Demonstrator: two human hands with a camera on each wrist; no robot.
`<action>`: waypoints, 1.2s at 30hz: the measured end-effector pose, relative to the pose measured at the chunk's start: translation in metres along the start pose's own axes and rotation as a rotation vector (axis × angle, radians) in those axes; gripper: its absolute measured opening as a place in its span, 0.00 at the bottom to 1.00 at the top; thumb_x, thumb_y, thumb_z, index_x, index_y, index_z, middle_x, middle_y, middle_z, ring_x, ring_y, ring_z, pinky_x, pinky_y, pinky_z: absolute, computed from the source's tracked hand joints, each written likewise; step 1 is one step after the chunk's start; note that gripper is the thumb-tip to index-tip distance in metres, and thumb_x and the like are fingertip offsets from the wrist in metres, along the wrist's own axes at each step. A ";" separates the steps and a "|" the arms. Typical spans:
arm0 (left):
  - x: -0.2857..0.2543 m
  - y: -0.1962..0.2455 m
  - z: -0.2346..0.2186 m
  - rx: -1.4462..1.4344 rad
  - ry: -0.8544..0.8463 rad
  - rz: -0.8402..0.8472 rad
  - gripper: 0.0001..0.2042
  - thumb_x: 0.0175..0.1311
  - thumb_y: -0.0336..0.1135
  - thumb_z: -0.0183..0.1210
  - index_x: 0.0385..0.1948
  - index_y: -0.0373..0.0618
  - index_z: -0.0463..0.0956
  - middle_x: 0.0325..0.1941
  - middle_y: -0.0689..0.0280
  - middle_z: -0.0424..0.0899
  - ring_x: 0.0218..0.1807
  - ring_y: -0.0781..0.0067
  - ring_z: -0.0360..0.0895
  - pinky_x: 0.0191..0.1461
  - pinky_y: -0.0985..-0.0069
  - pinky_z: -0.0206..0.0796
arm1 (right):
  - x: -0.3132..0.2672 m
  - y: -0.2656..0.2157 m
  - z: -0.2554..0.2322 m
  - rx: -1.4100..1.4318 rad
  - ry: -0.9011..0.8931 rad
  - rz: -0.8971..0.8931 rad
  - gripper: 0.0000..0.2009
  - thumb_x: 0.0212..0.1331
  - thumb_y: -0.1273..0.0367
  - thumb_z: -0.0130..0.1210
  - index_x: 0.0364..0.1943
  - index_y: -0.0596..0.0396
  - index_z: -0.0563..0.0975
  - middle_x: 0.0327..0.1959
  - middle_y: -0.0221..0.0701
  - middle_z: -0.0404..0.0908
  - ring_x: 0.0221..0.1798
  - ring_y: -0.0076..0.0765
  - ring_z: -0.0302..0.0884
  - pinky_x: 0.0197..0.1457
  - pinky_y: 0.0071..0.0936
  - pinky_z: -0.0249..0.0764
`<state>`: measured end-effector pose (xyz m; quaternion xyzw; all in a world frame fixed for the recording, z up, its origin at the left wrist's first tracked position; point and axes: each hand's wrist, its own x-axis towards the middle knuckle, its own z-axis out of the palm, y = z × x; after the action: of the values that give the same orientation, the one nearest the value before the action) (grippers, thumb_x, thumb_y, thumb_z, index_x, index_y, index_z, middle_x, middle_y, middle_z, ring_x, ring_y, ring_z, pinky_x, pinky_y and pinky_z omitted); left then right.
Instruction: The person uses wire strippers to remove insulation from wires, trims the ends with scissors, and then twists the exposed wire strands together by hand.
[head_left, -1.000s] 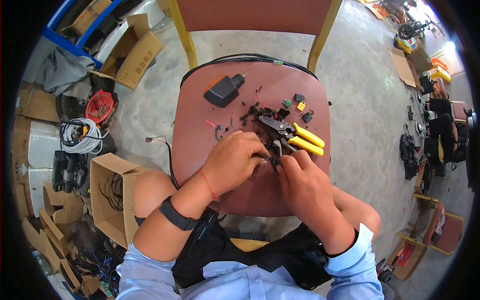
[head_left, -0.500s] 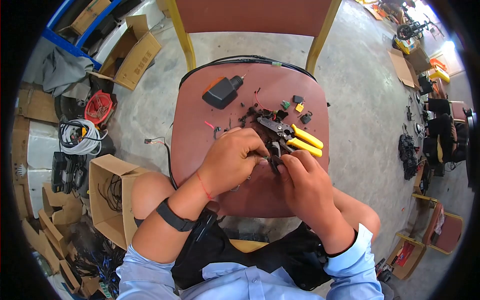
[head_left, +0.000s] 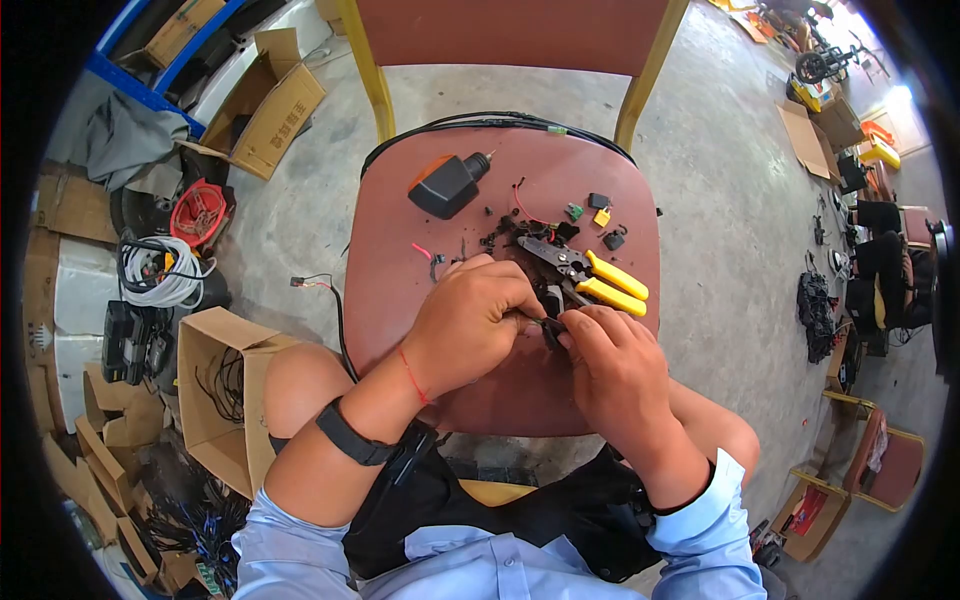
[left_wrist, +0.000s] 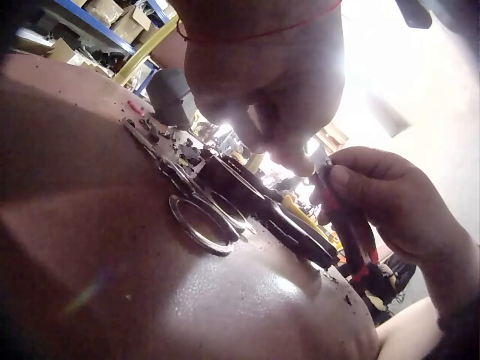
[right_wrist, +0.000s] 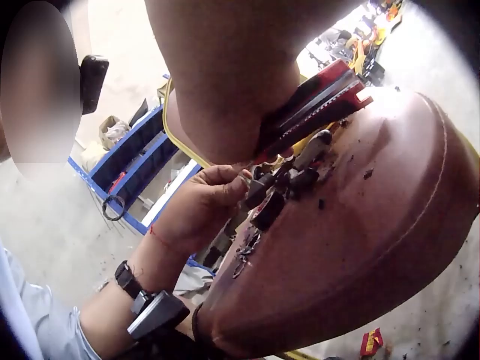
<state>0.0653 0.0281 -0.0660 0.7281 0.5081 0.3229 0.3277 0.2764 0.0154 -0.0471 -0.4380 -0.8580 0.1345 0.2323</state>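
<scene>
My left hand [head_left: 475, 310] pinches a small dark piece [right_wrist: 259, 189] between thumb and fingers, low over the chair seat [head_left: 505, 400]. I cannot tell what kind of piece it is. Close against it, my right hand [head_left: 620, 360] grips a red and black utility knife [right_wrist: 315, 105], its thumb up near the front end by the left fingertips. Beyond the hands lie yellow-handled wire strippers [head_left: 612, 282]. Scissors [left_wrist: 202, 225] and a dark-handled tool [left_wrist: 292, 232] rest on the seat under the left hand.
A black and orange turn signal lamp [head_left: 448, 187] lies at the seat's back left. Small connectors [head_left: 601, 215], wire bits and dark scraps are strewn around the strippers. A black cable [head_left: 440, 122] runs along the back edge. An open cardboard box [head_left: 215, 400] stands left of the knee.
Both hands stay together over the seat, the left pinching its piece. The right hand's fingers have shifted slightly, with its fingertips still beside the left hand's.
</scene>
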 end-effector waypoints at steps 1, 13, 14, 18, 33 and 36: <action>0.000 0.000 0.000 0.005 0.002 0.006 0.06 0.49 0.24 0.69 0.30 0.44 0.87 0.33 0.66 0.85 0.41 0.60 0.79 0.49 0.66 0.70 | 0.000 -0.001 -0.002 -0.009 -0.012 0.000 0.12 0.57 0.74 0.60 0.46 0.52 0.79 0.41 0.34 0.82 0.44 0.43 0.81 0.47 0.39 0.76; -0.004 0.005 -0.002 0.077 0.049 0.096 0.06 0.49 0.24 0.67 0.29 0.44 0.87 0.34 0.66 0.86 0.41 0.60 0.80 0.49 0.65 0.70 | 0.000 -0.001 -0.004 -0.118 -0.058 -0.083 0.16 0.52 0.73 0.57 0.48 0.55 0.79 0.46 0.33 0.82 0.46 0.40 0.80 0.47 0.35 0.74; -0.005 0.004 -0.002 0.063 0.055 0.100 0.06 0.48 0.24 0.67 0.29 0.43 0.87 0.34 0.65 0.86 0.41 0.60 0.80 0.49 0.65 0.70 | 0.000 -0.001 -0.004 -0.122 -0.051 -0.089 0.16 0.52 0.72 0.57 0.48 0.55 0.78 0.45 0.33 0.81 0.45 0.40 0.80 0.47 0.35 0.73; -0.007 0.009 -0.001 0.028 0.086 0.077 0.07 0.46 0.21 0.66 0.28 0.42 0.87 0.33 0.63 0.85 0.40 0.59 0.80 0.47 0.66 0.71 | -0.004 -0.004 -0.003 -0.119 -0.044 -0.094 0.15 0.53 0.70 0.56 0.46 0.55 0.78 0.42 0.31 0.79 0.43 0.38 0.78 0.45 0.34 0.72; -0.004 0.028 -0.038 -0.378 0.297 -0.156 0.09 0.54 0.11 0.63 0.32 0.36 0.86 0.37 0.62 0.82 0.40 0.71 0.83 0.38 0.76 0.77 | -0.011 0.009 -0.018 -0.153 -0.100 -0.033 0.13 0.48 0.72 0.59 0.41 0.52 0.79 0.38 0.29 0.79 0.42 0.37 0.80 0.44 0.34 0.72; -0.009 0.022 -0.040 -0.411 0.225 -0.022 0.11 0.54 0.07 0.61 0.33 0.33 0.84 0.40 0.62 0.80 0.38 0.75 0.83 0.42 0.78 0.81 | 0.000 0.003 -0.034 -0.095 0.081 0.000 0.16 0.47 0.75 0.59 0.44 0.52 0.81 0.42 0.31 0.83 0.44 0.39 0.83 0.45 0.35 0.73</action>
<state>0.0421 0.0192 -0.0260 0.5999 0.4729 0.4951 0.4140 0.2955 0.0179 -0.0194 -0.4537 -0.8532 0.0759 0.2460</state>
